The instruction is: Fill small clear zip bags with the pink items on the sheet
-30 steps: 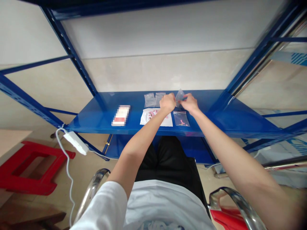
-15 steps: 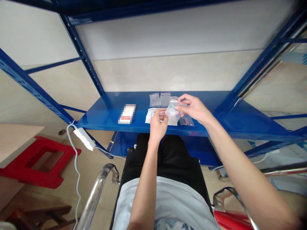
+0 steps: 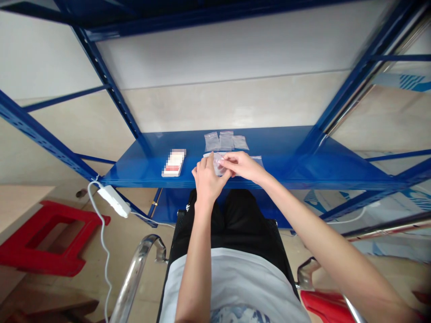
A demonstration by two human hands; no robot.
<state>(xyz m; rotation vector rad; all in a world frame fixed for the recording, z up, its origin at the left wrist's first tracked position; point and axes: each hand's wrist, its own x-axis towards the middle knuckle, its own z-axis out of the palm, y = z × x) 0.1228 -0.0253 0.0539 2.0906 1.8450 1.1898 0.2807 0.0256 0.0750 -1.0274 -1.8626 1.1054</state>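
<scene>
My left hand (image 3: 206, 179) and my right hand (image 3: 240, 165) meet above the front of the blue metal shelf (image 3: 283, 172). Between their fingertips they pinch a small clear plastic bag (image 3: 218, 164). Under them lies a white printed sheet (image 3: 208, 154), mostly hidden. A clear bag with pink pieces (image 3: 257, 158) is largely covered by my right hand. Three flat clear bags (image 3: 226, 141) lie in a row behind my hands. Further left stands a white and red package (image 3: 173, 163), its print blurred out.
Blue steel uprights (image 3: 107, 80) frame the shelf, with a wall behind. A white power strip (image 3: 114, 201) hangs from its left corner by a cable. Below lie a red stool (image 3: 43, 237) and a chrome chair arm (image 3: 134, 273).
My hands have come closer together and lower, over the white sheet. The clear bag looks smaller and flatter between them. A third flat bag now lies beside the two at the back.
</scene>
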